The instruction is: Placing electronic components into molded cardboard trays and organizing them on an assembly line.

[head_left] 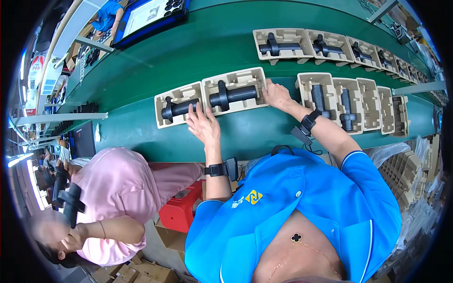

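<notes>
Nearest is the person's blue shirt [288, 198], with a co-worker in pink [113, 184] to its left and a red stool [177, 214] between the two. The co-worker has a hand at a black cylindrical part [71, 205].

Beyond the shirt, both forearms, each with a black wrist strap [216, 170], reach over the green desk [141, 137]. The left hand [204, 126] is open, fingers spread and stretched forward, its fingertips over the right end of the left tray [181, 121] and of the black ringed part [181, 109] lying inside; whether they touch it I cannot tell. The right hand [277, 95] is partly curled at the outer right wall of the right tray [243, 79]; I cannot tell how firmly it has hold of that wall. These two beige moulded trays sit end to end, and the second black part [240, 94] lies in the right tray, between the two hands.

To the right, beyond the right forearm, stands a row of similar trays [304, 82], the first two bearing black parts [318, 96]. Farther off, another line of filled trays [292, 35] curves away, and a blue bin [155, 24] sits at the upper left.
</notes>
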{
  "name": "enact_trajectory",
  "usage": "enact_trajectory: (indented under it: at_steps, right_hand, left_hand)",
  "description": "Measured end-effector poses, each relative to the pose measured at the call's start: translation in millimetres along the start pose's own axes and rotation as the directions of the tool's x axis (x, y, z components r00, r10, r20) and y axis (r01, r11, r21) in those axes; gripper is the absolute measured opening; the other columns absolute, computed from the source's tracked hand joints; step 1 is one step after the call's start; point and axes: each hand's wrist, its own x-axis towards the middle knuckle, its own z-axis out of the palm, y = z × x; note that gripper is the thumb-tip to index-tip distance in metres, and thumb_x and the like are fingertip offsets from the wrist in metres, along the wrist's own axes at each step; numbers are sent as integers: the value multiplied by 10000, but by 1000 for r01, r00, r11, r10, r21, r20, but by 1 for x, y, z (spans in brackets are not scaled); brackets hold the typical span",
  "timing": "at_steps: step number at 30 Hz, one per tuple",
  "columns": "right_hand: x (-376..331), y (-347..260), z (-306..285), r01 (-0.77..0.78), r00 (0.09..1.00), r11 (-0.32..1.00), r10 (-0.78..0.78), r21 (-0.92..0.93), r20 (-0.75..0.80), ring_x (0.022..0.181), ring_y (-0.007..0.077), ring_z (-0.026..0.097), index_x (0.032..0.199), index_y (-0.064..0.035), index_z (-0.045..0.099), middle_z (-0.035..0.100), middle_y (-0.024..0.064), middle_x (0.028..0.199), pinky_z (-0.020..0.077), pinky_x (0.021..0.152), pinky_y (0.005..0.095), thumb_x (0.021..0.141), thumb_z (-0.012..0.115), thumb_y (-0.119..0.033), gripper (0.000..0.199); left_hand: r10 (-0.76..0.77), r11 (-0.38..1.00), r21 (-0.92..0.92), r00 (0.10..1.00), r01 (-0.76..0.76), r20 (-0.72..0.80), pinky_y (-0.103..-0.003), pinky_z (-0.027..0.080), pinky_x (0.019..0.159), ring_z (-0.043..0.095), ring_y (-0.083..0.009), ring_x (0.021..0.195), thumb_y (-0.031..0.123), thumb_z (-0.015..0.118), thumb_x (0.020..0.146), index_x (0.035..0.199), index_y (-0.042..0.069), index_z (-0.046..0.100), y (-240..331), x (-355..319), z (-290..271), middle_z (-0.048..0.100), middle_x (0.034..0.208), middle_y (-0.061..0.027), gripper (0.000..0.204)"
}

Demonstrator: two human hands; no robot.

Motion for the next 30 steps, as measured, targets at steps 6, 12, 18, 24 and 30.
enact_trajectory:
  at_steps: [6,12,18,24,30]
  right_hand:
    - [-27,-14,3,-53,989,989,33,138,145,856,414,634,1206,3,440,653,246,893,496,799,491,903,503,-334,457]
    - [-34,0,-2,-14,996,986,-1,169,89,913,328,653,1393,-48,310,658,206,952,502,813,425,908,539,-332,606]
    - [-40,25,-64,164,981,829,-81,535,-176,1026,219,596,1428,-71,301,603,137,1124,491,826,337,927,556,-189,574]
    - [-84,106,-109,107,771,809,300,578,-562,1010,164,581,1356,-75,439,607,100,1128,469,853,298,939,550,-188,446]
    - [-118,192,-116,90,531,789,479,608,-699,994,144,572,1330,-73,473,615,113,1112,467,799,282,938,548,-174,412]
  left_hand:
    - [-188,978,-43,956,203,227,-496,501,733,623,-411,878,330,567,876,1172,69,568,-23,-1,2,630,1016,-200,395]
    - [-200,973,-98,974,211,109,-489,496,728,623,-398,874,282,606,850,1007,33,609,-25,27,33,641,953,-206,295]
    - [-195,980,25,979,197,-67,-504,494,669,629,-420,778,317,599,852,831,44,607,-41,125,57,651,805,-208,275]
    - [-163,986,44,987,163,-8,-508,508,682,639,-434,768,309,603,838,809,28,678,-20,216,82,666,825,-229,293]
    - [-178,984,0,982,178,-68,-501,519,705,643,-434,779,291,600,832,861,17,691,37,230,124,666,817,-237,291]
